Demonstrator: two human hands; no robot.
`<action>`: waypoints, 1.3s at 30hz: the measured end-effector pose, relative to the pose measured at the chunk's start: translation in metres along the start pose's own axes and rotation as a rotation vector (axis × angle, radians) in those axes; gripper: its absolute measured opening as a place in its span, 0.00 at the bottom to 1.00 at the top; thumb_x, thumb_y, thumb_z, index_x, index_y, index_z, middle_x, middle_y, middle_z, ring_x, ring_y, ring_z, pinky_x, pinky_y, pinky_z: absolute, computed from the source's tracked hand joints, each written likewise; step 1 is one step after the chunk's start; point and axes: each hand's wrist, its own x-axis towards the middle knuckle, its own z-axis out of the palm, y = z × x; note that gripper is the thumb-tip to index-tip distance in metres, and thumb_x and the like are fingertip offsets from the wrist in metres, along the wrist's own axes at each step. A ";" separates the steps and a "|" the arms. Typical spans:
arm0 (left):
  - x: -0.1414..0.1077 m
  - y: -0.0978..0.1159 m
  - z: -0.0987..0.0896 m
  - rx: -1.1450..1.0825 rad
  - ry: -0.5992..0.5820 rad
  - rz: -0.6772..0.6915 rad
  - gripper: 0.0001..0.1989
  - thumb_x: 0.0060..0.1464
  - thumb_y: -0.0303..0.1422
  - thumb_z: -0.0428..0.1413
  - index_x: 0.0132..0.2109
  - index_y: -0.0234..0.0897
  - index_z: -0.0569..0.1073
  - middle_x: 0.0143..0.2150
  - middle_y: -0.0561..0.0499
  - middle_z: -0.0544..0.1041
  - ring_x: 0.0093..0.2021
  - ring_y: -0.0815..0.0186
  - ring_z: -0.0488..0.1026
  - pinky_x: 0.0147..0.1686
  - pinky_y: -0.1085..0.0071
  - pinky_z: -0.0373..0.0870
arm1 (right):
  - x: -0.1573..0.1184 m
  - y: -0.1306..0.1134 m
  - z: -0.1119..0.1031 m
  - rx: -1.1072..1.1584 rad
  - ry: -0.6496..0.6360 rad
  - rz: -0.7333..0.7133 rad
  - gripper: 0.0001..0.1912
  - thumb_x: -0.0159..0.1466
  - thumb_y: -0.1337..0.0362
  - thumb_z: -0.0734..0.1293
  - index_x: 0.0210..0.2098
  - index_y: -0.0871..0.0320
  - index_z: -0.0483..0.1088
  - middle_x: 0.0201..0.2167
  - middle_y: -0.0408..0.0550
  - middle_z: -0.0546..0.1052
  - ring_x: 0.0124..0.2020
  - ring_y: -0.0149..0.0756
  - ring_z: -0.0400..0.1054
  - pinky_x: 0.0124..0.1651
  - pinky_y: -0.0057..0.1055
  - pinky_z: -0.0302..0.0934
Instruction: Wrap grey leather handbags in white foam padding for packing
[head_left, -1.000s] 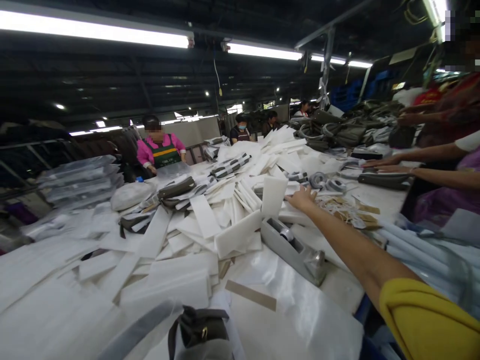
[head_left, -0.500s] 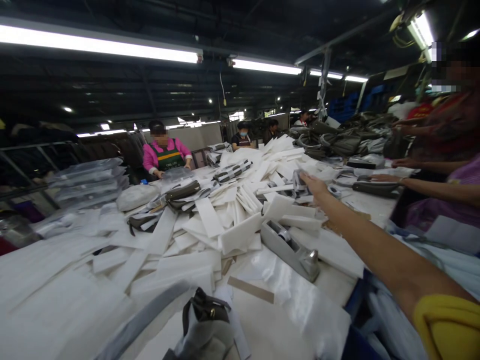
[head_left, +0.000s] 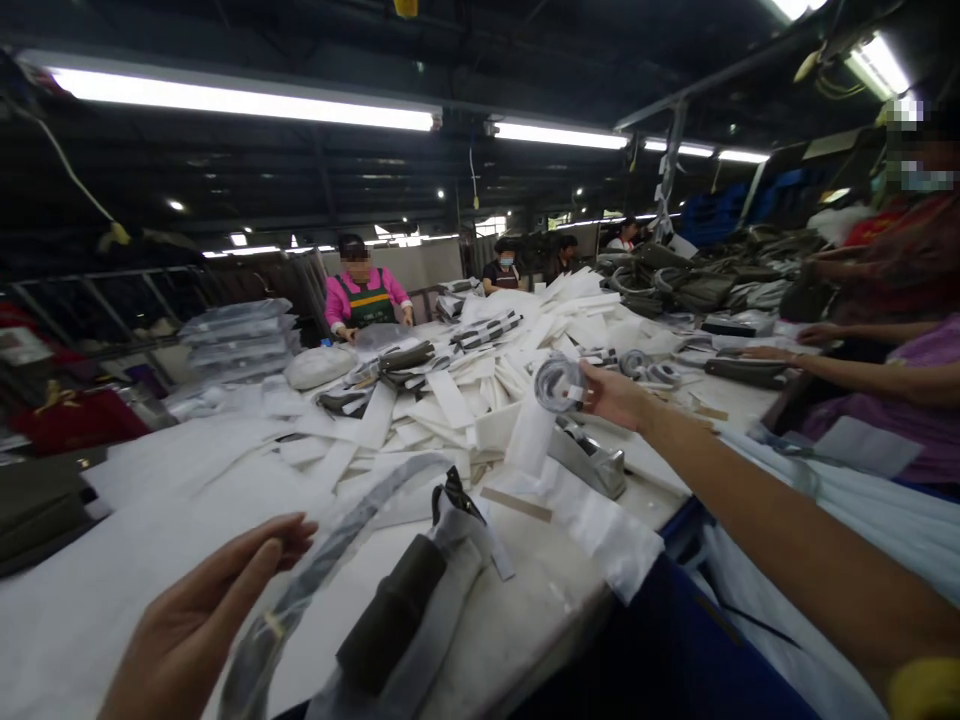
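Observation:
My right hand (head_left: 616,397) is closed on a coiled grey strap in clear wrap (head_left: 559,383), held above the pile of white foam sheets (head_left: 491,385). Empty and with its fingers apart from the thumb, my left hand (head_left: 217,590) is at the lower left, beside a long wrapped grey strap (head_left: 330,550). A dark bag part with pale wrapping (head_left: 397,610) lies at the table's near edge. Below my right hand stands a grey tape dispenser (head_left: 589,460), partly behind a white sheet.
More coiled straps (head_left: 645,368) lie right of my right hand. A person in pink (head_left: 367,295) works across the table; another person's hands (head_left: 772,352) are at the right. Clear-wrapped packs (head_left: 238,335) are stacked at the left.
My right hand has drawn back from the far pile and now holds the coiled strap. My left hand has come into view. The view has shifted, showing more at the left.

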 end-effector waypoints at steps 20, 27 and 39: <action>-0.004 0.062 -0.004 0.046 -0.528 0.026 0.26 0.62 0.53 0.48 0.38 0.37 0.80 0.37 0.46 0.82 0.39 0.58 0.76 0.40 0.67 0.70 | -0.212 0.108 0.143 0.509 -0.298 0.358 0.14 0.65 0.50 0.69 0.44 0.51 0.76 0.43 0.47 0.81 0.44 0.39 0.76 0.49 0.37 0.71; -0.009 0.065 0.009 -0.021 -0.526 -0.021 0.20 0.58 0.50 0.56 0.38 0.37 0.78 0.39 0.48 0.79 0.41 0.60 0.75 0.38 0.70 0.69 | -0.234 0.105 0.200 0.742 -0.460 0.466 0.11 0.66 0.53 0.67 0.42 0.53 0.74 0.46 0.47 0.77 0.52 0.38 0.71 0.61 0.40 0.62; -0.001 0.072 -0.002 0.069 -0.590 0.035 0.20 0.61 0.50 0.52 0.39 0.38 0.77 0.37 0.51 0.78 0.41 0.60 0.73 0.42 0.69 0.68 | -0.236 0.086 0.233 0.483 -0.685 0.183 0.16 0.60 0.53 0.73 0.45 0.52 0.77 0.48 0.46 0.76 0.53 0.39 0.67 0.60 0.43 0.61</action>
